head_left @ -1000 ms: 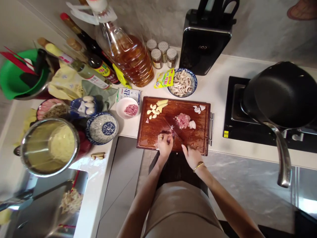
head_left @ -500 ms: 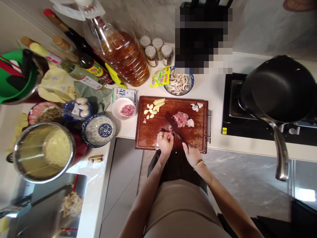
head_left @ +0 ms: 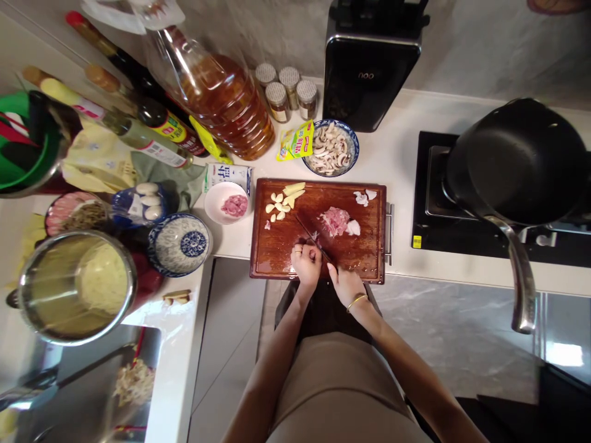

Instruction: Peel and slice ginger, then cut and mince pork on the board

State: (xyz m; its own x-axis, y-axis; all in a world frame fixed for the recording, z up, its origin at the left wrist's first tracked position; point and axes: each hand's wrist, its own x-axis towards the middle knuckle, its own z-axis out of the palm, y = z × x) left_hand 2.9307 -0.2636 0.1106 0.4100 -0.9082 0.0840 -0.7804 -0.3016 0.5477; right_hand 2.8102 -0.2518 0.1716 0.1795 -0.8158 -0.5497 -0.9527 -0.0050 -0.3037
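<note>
My right hand [head_left: 345, 284] grips a dark-bladed knife [head_left: 314, 239] by its handle at the front of the brown cutting board [head_left: 318, 191]. The blade slants up and left across the board. Just left of it, my left hand [head_left: 306, 263] is curled and presses on a small piece of raw meat [head_left: 315, 235], mostly hidden by the fingers and blade. Beyond the knife lies a pile of sliced raw meat [head_left: 334, 220], with a whitish piece [head_left: 353, 227] at its side. Peeled garlic cloves [head_left: 277, 205] and ginger pieces [head_left: 294, 192] sit at the back left.
Behind the board stand a bowl of sliced mushrooms [head_left: 331, 147], spice jars [head_left: 277, 98] and a black knife block [head_left: 369, 80]. To the left are a white bowl of meat [head_left: 213, 203], a patterned bowl [head_left: 161, 246] and a metal pot [head_left: 32, 301]. A wok [head_left: 517, 166] rests on the stove.
My right hand and the knife have shifted left, bringing the blade closer to my left hand. My left hand stays almost in place on the meat.
</note>
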